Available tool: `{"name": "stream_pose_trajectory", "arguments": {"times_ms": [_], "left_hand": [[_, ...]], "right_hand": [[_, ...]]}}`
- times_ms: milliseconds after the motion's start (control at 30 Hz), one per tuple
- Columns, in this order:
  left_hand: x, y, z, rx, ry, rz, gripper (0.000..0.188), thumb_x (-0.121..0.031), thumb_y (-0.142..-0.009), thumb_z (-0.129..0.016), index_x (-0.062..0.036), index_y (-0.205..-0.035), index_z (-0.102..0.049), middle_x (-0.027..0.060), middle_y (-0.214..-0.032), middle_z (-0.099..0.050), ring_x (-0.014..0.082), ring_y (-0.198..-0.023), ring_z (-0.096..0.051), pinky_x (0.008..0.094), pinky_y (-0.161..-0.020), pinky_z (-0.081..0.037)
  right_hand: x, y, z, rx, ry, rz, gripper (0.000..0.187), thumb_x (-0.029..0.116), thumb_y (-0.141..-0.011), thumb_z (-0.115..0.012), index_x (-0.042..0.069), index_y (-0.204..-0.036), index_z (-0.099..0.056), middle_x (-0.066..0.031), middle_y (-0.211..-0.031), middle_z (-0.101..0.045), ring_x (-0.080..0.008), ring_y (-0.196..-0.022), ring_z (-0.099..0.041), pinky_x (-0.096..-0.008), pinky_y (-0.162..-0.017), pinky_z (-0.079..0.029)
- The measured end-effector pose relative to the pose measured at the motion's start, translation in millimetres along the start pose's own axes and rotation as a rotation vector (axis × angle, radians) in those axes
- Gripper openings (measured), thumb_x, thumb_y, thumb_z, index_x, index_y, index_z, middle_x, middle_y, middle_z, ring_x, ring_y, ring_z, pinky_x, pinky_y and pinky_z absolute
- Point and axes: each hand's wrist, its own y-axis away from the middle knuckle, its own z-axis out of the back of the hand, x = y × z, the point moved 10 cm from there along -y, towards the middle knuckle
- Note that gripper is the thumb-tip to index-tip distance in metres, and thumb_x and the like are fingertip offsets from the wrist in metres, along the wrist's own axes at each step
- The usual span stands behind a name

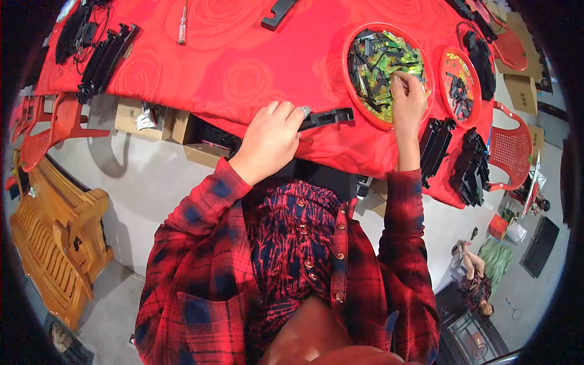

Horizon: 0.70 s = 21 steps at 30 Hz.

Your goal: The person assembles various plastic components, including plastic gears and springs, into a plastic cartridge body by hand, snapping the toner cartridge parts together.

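My left hand (273, 139) is closed round one end of a long black plastic part (329, 118) at the near edge of the table. The part's free end points right, toward a round red basin (351, 78). Inside that basin lie many small black and yellow-green pieces (380, 64). Over its right side is my right hand (408, 97), thumb and fingertips pinched together at the pieces. What the fingertips hold, if anything, cannot be made out.
A red rose-patterned cloth (243, 79) covers the table. A smaller red basin (444, 91) holds yellow and black bits. Black plastic parts are stacked at the right edge (469, 167) and far left (108, 61). A screwdriver (182, 30) lies at the back. Red chairs (511, 146) flank the table.
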Motion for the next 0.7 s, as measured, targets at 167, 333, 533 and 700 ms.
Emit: {"name": "stream_pose_trajectory", "arguments": {"times_ms": [167, 333, 533, 700], "left_hand": [[7.6, 0.3, -9.7, -0.011, -0.042, 0.014, 0.045, -0.005, -0.076, -0.070, -0.0029, -0.120, -0.060, 0.0131, -0.100, -0.058, 0.0336, -0.098, -0.056, 0.0434, -0.085, -0.047], [10.7, -0.2, -9.7, -0.010, -0.039, 0.028, 0.049, -0.009, -0.076, -0.072, -0.0042, -0.123, -0.059, 0.0125, -0.102, -0.058, 0.0327, -0.099, -0.056, 0.0430, -0.086, -0.047], [13.3, 3.8, -5.6, -0.053, -0.006, 0.027, 0.051, -0.008, -0.074, -0.075, -0.0045, -0.122, -0.059, 0.0118, -0.102, -0.058, 0.0321, -0.097, -0.055, 0.0417, -0.085, -0.047], [14.6, 5.4, -4.9, -0.082, 0.012, 0.024, 0.047, -0.008, -0.073, -0.075, -0.0050, -0.118, -0.060, 0.0106, -0.099, -0.058, 0.0315, -0.095, -0.056, 0.0419, -0.083, -0.047]], "right_hand": [[33.3, 6.3, -29.5, 0.154, 0.350, -0.040, 0.025, 0.028, -0.090, -0.070, 0.003, -0.092, -0.069, -0.0159, -0.088, -0.071, -0.0311, -0.084, -0.069, -0.0440, -0.081, -0.048], [26.5, 0.5, -44.3, 0.211, 0.603, -0.063, 0.038, 0.041, -0.087, -0.068, 0.003, -0.087, -0.071, -0.0213, -0.085, -0.071, -0.0406, -0.087, -0.068, -0.0529, -0.079, -0.047], [12.4, -5.3, -40.8, 0.245, 0.531, -0.169, 0.039, 0.040, -0.087, -0.068, 0.002, -0.090, -0.072, -0.0220, -0.086, -0.071, -0.0408, -0.088, -0.068, -0.0472, -0.081, -0.051], [16.7, 8.2, -30.7, 0.186, 0.051, -0.179, 0.032, 0.029, -0.092, -0.068, -0.003, -0.100, -0.069, -0.0125, -0.086, -0.072, -0.0221, -0.078, -0.068, -0.0344, -0.073, -0.052]]}}
